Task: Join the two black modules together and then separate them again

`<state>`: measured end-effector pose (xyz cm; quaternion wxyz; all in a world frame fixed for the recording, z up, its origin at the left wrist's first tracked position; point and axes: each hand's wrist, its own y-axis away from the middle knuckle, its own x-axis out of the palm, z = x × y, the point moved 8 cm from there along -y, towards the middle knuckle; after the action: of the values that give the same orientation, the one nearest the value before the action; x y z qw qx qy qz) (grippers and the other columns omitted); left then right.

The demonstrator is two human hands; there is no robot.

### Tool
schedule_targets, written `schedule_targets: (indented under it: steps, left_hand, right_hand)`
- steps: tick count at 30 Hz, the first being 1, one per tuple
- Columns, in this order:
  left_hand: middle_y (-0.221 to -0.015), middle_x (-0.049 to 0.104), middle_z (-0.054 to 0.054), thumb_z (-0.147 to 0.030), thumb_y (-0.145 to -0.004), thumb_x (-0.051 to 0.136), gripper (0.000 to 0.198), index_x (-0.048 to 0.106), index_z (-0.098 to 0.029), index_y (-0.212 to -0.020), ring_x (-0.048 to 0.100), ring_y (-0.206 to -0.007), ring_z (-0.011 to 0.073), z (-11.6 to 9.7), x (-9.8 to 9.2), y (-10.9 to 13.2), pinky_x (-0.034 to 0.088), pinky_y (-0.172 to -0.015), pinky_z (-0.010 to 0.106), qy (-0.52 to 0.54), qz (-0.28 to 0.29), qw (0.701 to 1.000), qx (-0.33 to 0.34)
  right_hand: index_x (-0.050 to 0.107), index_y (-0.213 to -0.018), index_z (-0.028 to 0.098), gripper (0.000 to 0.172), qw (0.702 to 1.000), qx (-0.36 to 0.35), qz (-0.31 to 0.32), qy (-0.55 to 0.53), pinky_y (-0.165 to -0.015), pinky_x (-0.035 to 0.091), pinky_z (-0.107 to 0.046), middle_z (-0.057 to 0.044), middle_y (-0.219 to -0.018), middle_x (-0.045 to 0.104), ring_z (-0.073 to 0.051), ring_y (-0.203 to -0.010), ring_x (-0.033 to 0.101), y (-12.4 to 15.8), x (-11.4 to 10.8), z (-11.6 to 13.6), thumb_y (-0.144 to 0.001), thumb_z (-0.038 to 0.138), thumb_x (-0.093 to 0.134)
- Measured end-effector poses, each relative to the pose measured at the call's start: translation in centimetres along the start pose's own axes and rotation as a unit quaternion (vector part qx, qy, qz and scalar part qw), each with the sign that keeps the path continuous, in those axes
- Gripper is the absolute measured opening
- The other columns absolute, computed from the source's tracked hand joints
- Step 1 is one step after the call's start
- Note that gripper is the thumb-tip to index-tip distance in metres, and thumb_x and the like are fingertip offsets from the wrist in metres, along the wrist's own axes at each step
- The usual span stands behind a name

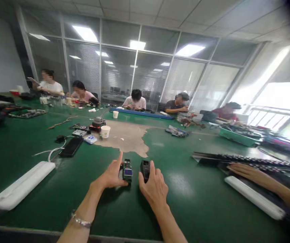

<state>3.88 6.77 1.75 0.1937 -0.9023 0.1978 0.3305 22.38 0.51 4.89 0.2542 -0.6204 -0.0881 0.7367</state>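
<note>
Two small dark devices lie side by side on the green table (180,189) in front of me. My left hand (112,175) rests beside the left device (127,170), thumb under it and index finger stretched forward along its side; it touches the device without closing round it. My right hand (153,187) lies just behind the right black device (145,168), fingers slightly curled and touching its near end. A bracelet (81,221) sits on my left wrist.
A white bar (20,185) lies at the left, another white bar (255,197) at the right under a co-worker's arm (264,182) beside dark trays (248,160). A black phone (71,146), paper cup (105,131) and worn table patch (127,136) lie ahead. Several people sit at the far side.
</note>
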Motion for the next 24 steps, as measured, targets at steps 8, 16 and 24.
schedule_targets:
  steps: [8,16,24]
  left_hand:
    - [-0.135,0.041,0.015,-0.034,-0.054,0.089,0.140,-0.012,-0.022,-0.150,0.040,-0.125,0.0324,0.8,-0.1,0.0,0.028,-0.108,0.046,0.021,0.009,1.000,-0.005]
    - [-0.133,0.044,0.014,-0.033,-0.055,0.088,0.138,-0.012,-0.024,-0.150,0.043,-0.123,0.0314,1.3,0.0,-0.1,0.028,-0.108,0.046,0.044,0.009,0.999,-0.007]
    - [-0.132,0.046,0.014,-0.038,-0.057,0.087,0.137,-0.012,-0.023,-0.150,0.044,-0.123,0.0324,0.9,-0.2,0.0,0.030,-0.106,0.046,0.044,0.010,0.999,0.003]
  right_hand:
    - [0.024,-0.148,0.018,0.065,1.000,0.012,0.020,-0.016,-0.073,0.043,-0.032,-0.011,-0.110,0.055,-0.026,-0.100,0.056,0.2,0.7,-0.3,-0.092,0.048,0.038]
    - [0.024,-0.148,0.018,0.061,0.999,0.009,0.024,-0.029,-0.072,0.044,-0.031,-0.010,-0.111,0.057,-0.024,-0.094,0.060,0.1,1.2,-0.4,-0.093,0.042,0.038]
    - [0.026,-0.148,0.019,0.057,0.995,-0.013,-0.004,-0.103,-0.079,0.045,-0.031,-0.010,-0.121,0.058,-0.022,-0.102,0.060,0.0,-0.1,0.8,-0.095,0.037,0.037]
